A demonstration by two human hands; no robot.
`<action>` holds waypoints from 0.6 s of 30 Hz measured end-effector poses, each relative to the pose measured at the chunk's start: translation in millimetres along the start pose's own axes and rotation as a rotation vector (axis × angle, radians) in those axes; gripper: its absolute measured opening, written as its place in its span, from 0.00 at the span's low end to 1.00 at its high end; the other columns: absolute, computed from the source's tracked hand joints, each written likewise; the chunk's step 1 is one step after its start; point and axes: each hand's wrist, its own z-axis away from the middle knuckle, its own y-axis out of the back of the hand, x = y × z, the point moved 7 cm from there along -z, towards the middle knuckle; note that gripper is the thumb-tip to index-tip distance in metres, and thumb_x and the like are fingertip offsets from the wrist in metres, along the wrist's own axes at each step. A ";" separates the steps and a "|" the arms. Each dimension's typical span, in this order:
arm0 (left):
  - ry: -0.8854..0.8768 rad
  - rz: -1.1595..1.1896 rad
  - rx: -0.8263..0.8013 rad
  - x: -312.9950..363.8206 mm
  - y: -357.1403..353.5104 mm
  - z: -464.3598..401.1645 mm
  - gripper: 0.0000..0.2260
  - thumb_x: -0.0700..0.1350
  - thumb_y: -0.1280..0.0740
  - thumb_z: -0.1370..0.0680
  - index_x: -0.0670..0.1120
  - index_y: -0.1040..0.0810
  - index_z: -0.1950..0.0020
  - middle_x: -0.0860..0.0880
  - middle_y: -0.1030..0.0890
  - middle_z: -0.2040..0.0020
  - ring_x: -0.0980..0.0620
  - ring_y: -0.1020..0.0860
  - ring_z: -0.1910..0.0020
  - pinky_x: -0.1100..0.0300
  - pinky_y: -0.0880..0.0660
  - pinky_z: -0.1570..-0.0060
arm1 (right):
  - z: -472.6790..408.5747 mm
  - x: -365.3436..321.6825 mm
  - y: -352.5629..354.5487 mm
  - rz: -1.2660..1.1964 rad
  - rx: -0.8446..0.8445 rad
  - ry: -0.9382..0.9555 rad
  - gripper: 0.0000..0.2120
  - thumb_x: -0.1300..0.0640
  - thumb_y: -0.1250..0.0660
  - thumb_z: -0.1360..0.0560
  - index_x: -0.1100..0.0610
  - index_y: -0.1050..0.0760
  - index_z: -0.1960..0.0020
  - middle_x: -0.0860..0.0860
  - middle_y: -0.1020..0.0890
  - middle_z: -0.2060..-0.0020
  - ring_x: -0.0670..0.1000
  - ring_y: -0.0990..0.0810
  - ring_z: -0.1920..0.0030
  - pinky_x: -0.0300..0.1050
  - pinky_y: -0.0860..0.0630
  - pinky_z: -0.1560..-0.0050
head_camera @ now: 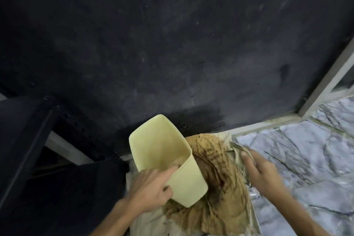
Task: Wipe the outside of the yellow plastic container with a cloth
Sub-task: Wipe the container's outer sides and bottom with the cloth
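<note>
A pale yellow plastic container [183, 182], tall and rectangular, lies tilted with its open mouth facing up and away from me. My left hand [151, 188] grips its near rim, forefinger inside the mouth and the other fingers round the outer wall. Beneath and to the right of it spreads a crumpled brown, stained cloth [220, 188]. My right hand [262, 172] pinches the cloth's pale upper right edge, apart from the container.
A dark, soot-stained wall [172, 44] fills the upper view. A white marble-patterned floor [306, 159] lies to the right, bordered by a pale window or door frame [325, 86]. Dark blocks and a gap [47, 149] sit at the left.
</note>
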 end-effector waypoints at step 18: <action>-0.161 -0.285 -0.101 11.1 -16.2 -2.8 0.26 0.38 0.38 0.21 0.59 0.31 0.26 0.45 0.13 0.46 0.41 0.15 0.47 0.49 0.20 0.42 | 17.4 -70.8 19.8 -0.195 0.002 0.136 0.13 0.47 0.41 0.18 0.46 0.19 0.40 0.37 0.18 0.56 0.38 0.21 0.53 0.41 0.23 0.47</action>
